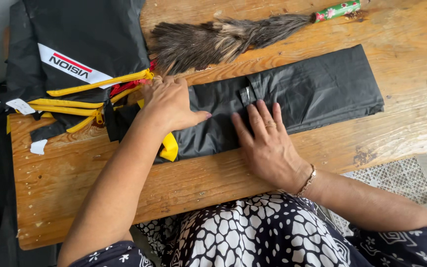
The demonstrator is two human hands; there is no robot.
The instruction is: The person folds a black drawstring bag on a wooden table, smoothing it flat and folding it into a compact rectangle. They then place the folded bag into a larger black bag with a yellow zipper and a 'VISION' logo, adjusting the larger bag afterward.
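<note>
Both hands [171, 104] [268, 143] flat atop folded blk fabric [317, 89].

Feather duster [218, 39] (green floral handle), wooden table [223, 183], black-and-yellow fabric pile [80, 54], white paper scraps [38, 147]

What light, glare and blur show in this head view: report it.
Head view: soft, even daylight, no hard shadows; faint shade under the left hand and right hand on the folded black fabric. Mild sheen on the fabric's creases and the wooden table at right. Sharp focus on hands and feather duster; slight wide-angle bend at the table edges.
</note>
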